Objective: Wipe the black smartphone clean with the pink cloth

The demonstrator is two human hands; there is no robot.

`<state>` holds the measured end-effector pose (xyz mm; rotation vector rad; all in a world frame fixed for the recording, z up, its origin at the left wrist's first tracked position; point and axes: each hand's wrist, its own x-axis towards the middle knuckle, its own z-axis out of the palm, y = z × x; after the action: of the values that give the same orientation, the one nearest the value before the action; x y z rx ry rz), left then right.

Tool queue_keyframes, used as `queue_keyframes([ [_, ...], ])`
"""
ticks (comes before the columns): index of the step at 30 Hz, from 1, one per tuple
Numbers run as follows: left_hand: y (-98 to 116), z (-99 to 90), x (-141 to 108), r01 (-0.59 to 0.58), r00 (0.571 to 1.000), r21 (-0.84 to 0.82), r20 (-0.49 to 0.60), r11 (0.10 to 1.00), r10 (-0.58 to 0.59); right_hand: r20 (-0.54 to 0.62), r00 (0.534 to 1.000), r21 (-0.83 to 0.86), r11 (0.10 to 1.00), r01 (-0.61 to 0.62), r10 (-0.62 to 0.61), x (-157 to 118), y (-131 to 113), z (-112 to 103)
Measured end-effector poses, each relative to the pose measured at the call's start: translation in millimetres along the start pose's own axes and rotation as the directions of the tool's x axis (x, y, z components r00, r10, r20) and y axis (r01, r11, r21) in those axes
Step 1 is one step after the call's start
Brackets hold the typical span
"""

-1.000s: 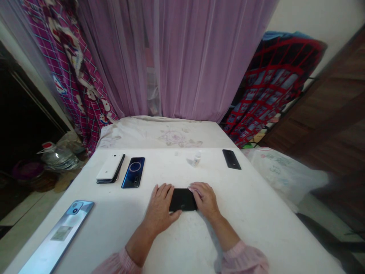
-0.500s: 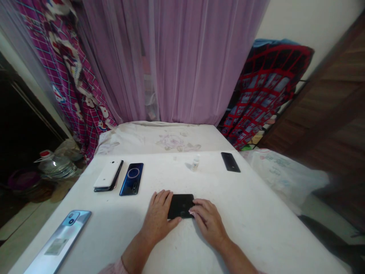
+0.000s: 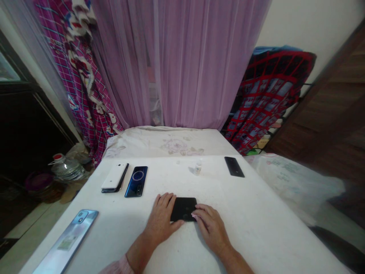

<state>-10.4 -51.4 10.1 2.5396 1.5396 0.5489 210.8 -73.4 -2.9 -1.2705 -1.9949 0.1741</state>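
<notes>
A black phone (image 3: 183, 209) lies flat on the white-covered table, its long side running left to right. My left hand (image 3: 162, 217) grips its left end, fingers along the far side and thumb at the near edge. Over the phone's right end, my right hand (image 3: 210, 228) is closed in a pinch on a small pinkish cloth (image 3: 194, 215). Only a tip of that cloth shows; the rest is hidden by the fingers. The fingertips touch the phone's surface at its right edge. Beyond the phone stands a small white bottle (image 3: 197, 168).
To the left lie a blue phone (image 3: 136, 182), a stack of phones with a white one (image 3: 114, 177) on top, and a silvery-blue phone (image 3: 67, 243) nearer me. Another dark phone (image 3: 234, 166) rests near the right edge. A water jug (image 3: 67, 167) stands beyond the table's left side.
The whole view has shifted slightly, so things appear a little farther right and lower. Both hands keep nearly the same places on the black phone, and the pinched cloth stays at its right end.
</notes>
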Motion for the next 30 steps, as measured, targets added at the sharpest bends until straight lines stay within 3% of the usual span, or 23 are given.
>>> queue_keyframes([
  [4, 4.1, -0.9, -1.3, 0.001, 1.0, 0.026, 0.001, 1.0, -0.001, -0.024, 1.0, 0.028, 1.0, -0.004, 0.005, 1.6, 1.8, 1.4],
  [10, 18.8, 5.9, -8.9, 0.11, 0.993, 0.121, 0.021, 0.987, -0.114, -0.036, 0.999, 0.039, 0.999, -0.038, 0.04, 0.3, 0.7, 1.0],
  [30, 12.8, 8.7, -5.6, -0.011, 0.999, 0.04, -0.034, 0.999, 0.012, -0.113, 0.972, 0.17, 0.968, -0.186, 0.207, -2.2, -10.7, -8.7],
])
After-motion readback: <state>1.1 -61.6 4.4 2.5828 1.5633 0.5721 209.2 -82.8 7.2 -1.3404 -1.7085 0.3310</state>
